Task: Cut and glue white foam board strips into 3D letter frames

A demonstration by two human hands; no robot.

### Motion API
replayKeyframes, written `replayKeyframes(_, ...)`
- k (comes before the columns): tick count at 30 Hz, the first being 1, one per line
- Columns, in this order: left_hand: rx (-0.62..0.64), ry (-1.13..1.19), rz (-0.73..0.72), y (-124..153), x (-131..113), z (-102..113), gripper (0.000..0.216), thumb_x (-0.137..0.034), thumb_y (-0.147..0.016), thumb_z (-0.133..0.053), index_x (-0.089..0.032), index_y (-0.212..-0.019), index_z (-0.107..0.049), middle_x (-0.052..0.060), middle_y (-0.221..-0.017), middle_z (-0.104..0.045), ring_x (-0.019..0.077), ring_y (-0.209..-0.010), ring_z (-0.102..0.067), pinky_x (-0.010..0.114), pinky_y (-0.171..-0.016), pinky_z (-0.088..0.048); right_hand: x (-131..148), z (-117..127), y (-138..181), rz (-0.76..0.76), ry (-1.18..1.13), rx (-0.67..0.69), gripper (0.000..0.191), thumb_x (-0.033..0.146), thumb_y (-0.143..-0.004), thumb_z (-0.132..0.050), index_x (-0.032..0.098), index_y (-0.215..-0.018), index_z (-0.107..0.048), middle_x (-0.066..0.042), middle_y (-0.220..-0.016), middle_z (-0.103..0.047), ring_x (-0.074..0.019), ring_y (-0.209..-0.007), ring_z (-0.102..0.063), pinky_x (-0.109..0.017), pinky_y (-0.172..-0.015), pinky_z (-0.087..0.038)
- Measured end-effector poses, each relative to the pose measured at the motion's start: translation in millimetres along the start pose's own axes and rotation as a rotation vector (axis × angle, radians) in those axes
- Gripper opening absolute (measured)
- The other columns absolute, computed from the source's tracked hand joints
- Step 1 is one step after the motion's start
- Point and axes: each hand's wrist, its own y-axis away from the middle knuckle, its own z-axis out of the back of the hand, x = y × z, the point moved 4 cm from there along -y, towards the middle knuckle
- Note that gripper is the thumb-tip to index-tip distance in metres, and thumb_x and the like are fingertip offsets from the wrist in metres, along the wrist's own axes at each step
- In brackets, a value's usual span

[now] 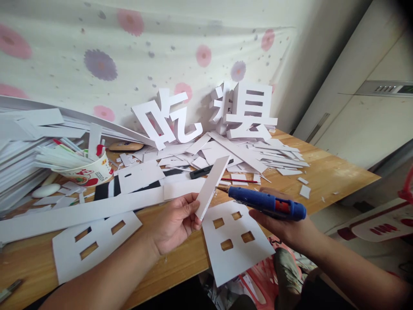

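Note:
My left hand (176,221) pinches the lower end of a narrow white foam-board strip (211,185) that slants up and to the right. My right hand (280,224) is wrapped round a blue glue gun (267,203) with an orange trigger. Its nozzle points left and touches or nearly touches the strip's edge. Below both hands a white cut-out board (237,245) with several small rectangular windows lies on the wooden table (335,176) and overhangs its front edge.
A second windowed board (93,247) and a long white strip (80,211) lie at the left. White scraps, a black knife (201,171) and a red pencil (238,180) litter the middle. Big white foam characters (209,114) lean on the flowered wall. A paper cup (87,172) holds sticks.

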Motion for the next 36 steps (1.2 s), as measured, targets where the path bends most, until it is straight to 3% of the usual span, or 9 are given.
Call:
replayKeyframes(11, -0.002, 0.010, 0.011, -1, 0, 0, 0.028, -0.026, -0.065, -0.083, -0.013, -0.082, -0.065, 0.000, -0.058, -0.058, 0.0062, -0.048, -0.049, 0.016, -0.046, -0.039, 14, -6, 2, 0.065, -0.079, 0.160, 0.016, 0.032, -0.086, -0.057, 0.022, -0.074, -0.054, -0.003, -0.073, -0.056, -0.0181, -0.067, -0.053, -0.032, -0.061, -0.043)
replayKeyframes(22, -0.026, 0.011, 0.025, -1, 1, 2, 0.032, -0.026, -0.061, -0.085, -0.013, -0.084, -0.066, -0.001, -0.059, -0.058, 0.0061, -0.048, -0.050, 0.015, -0.045, -0.040, 9, -6, 1, 0.129, -0.051, 0.067, 0.017, 0.027, -0.087, -0.055, 0.021, -0.071, -0.052, -0.001, -0.066, -0.053, -0.0156, -0.061, -0.048, -0.032, -0.058, -0.040)
replayKeyframes(36, 0.013, -0.001, -0.002, -1, 0, -2, 0.028, -0.026, -0.065, -0.083, -0.013, -0.082, -0.066, 0.000, -0.058, -0.058, 0.0061, -0.048, -0.049, 0.015, -0.046, -0.039, 12, -6, 2, 0.160, -0.001, 0.114, 0.018, 0.021, -0.082, -0.057, 0.021, -0.068, -0.046, 0.001, -0.065, -0.046, -0.0144, -0.062, -0.045, -0.029, -0.057, -0.037)
